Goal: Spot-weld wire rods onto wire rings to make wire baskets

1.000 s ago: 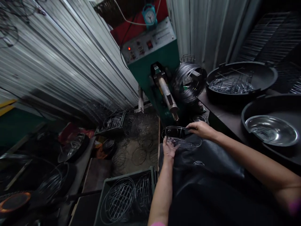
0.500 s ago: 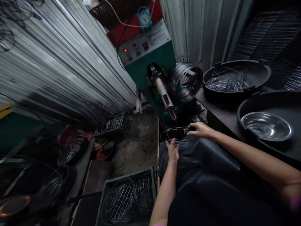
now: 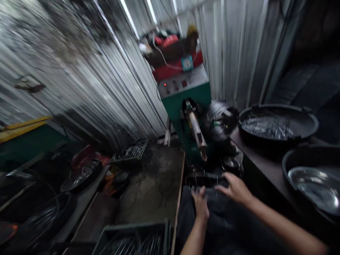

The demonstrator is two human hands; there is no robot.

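A round wire rack (image 3: pixel 204 175), thin and blurred, sits above the dark apron (image 3: pixel 215 216) on my lap, in front of the machine. My left hand (image 3: pixel 201 204) is at its near side, fingers bent against the wire; the fingertips are smeared by motion. At the rack's right end, my right hand (image 3: pixel 236 188) has its thumb and fingers on either side of the rim. Just beyond the rack, the green machine (image 3: pixel 172 106) points a metal electrode arm (image 3: pixel 196 131) down towards it. The rack's lower wires are lost in the blur.
Right: a bench holds a black pan (image 3: pixel 309 122) of wire pieces and another pan (image 3: pixel 287 166) with a steel bowl (image 3: pixel 316 187). A wire coil (image 3: pixel 219 120) hangs beside the machine. Lower left, a green crate (image 3: pixel 166 235) holds wire racks. A small clock (image 3: pixel 187 63) tops the machine.
The view has tilted up and swung left, so everything sits lower and further right. Both hands remain at the wire rack, the right thumb and fingers looking wider apart.
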